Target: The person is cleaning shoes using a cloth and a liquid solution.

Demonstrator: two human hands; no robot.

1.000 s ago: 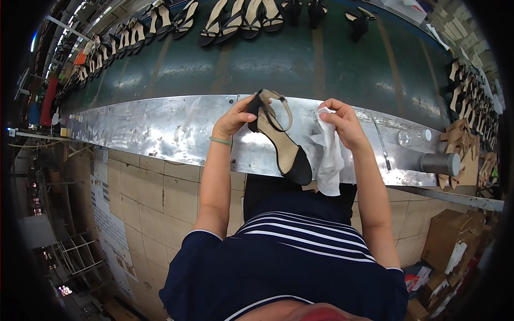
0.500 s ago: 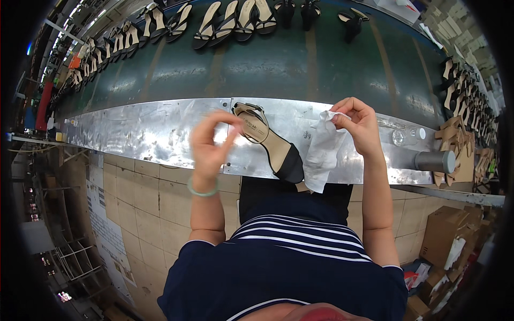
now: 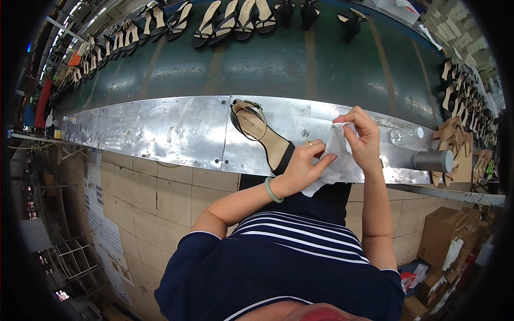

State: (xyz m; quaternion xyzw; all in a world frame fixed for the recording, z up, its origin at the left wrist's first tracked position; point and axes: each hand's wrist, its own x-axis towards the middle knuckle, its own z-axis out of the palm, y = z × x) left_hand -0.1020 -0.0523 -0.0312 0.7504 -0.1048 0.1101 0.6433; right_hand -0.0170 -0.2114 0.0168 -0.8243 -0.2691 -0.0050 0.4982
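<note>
Pinched between the thumb and fingers of my right hand [image 3: 365,140] is the top of a white cloth [image 3: 336,152], which hangs down over the bench's near edge. My left hand [image 3: 301,170], with a ring and a pale green bangle, is closed at the cloth's left side, thumb and fingertips gripping it. A black ankle-strap sandal [image 3: 276,147] with a beige insole lies just left of the cloth, its toe toward me. The left hand partly hides that toe.
The metal bench strip [image 3: 160,134] borders a green conveyor belt [image 3: 257,72] carrying black sandals [image 3: 230,24]. To the right are a clear bottle [image 3: 406,136], a grey cylinder [image 3: 432,160] and tan shoes [image 3: 450,136]. Cardboard boxes [image 3: 441,235] stand on the floor at right.
My left hand has moved right and down from beside the sandal's heel to the cloth. The cloth has shifted slightly right and is more bunched, with the right hand still holding its top.
</note>
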